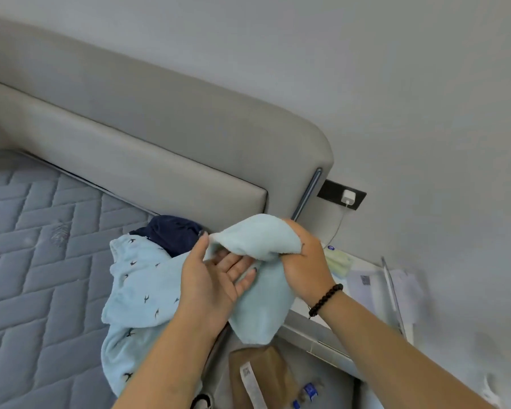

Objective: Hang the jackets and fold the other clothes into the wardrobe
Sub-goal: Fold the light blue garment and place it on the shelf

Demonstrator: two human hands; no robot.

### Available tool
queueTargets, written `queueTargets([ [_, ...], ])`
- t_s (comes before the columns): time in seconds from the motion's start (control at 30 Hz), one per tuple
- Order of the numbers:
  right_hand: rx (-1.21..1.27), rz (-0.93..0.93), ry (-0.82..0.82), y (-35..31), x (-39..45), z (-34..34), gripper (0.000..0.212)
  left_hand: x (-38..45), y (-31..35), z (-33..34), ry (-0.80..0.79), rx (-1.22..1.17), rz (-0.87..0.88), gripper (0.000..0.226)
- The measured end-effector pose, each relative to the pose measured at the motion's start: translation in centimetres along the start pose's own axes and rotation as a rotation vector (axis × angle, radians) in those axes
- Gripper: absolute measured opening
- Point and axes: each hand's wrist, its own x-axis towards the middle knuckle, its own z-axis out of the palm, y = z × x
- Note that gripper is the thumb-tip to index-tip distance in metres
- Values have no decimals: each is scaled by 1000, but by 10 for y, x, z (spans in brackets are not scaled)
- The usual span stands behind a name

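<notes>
We see the right hand [303,261] with its fingers curled round a bunched fold of a plain pale-blue cloth [263,278], holding it up above the edge of the bed [36,261], while the left hand [216,276] lies palm up with straight fingers beneath the cloth, its thumb touching the upper fold. Just to the left, on the quilted mattress, we find a light-blue garment printed with small dark birds [136,296] and a navy garment [171,234] against the grey headboard [160,149]. A brown item with a white label [260,376] lies below the hands.
</notes>
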Motion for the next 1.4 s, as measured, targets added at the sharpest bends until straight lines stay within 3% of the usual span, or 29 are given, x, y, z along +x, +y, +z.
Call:
queueTargets([
  [0.1, -5, -33, 16, -15, -40, -18, 44, 8, -18, -28, 113, -159, -221, 57],
  [0.27, 102, -52, 79, -52, -100, -46, 33, 30, -43, -70, 166, -92, -375, 51],
  [0.4, -62, 56, 102, -73, -155, -55, 38, 40, -46, -98, 224, 243, -300, 45],
  [0.6, -329, 504, 105, -71, -241, -36, 27, 11, -36, -91, 139, 440, -34, 30],
  [0.7, -443, 729, -138, -69, -279, -27, 38, -22, -38, -69, -42, 611, 85, 26],
  [0.8, -440, 919, -291, -79, -307, -23, 69, -65, -39, -44, -295, 873, 203, 28],
  [0.87, -297, 930, -143, -89, -319, -21, 72, -95, -40, -32, -456, 970, 282, 24],
  [0.97, -60, 859, 291, -103, -329, -21, 51, -137, -47, -25, -726, 1003, 320, 12],
  [1.03, 173, 865, 554, -104, -335, -27, 63, -160, -52, -22, -925, 1025, 342, 24],
  [1.13, 746, 837, 639, -104, -342, -29, 81, -197, -52, -19, -1316, 1106, 528, 53],
  [1.2, 971, 719, 729, -110, -348, -23, 66, -216, -62, -19, -1573, 1182, 582, 55],
  [1.3, 640, 692, 1012, -118, -371, -25, 33, -244, -93, -31, -1861, 1242, 464, 35],
  [1.4, 428, 702, 1104, -122, -425, -27, 24, -270, -122, -49, -1907, 1218, 178, 33],
])
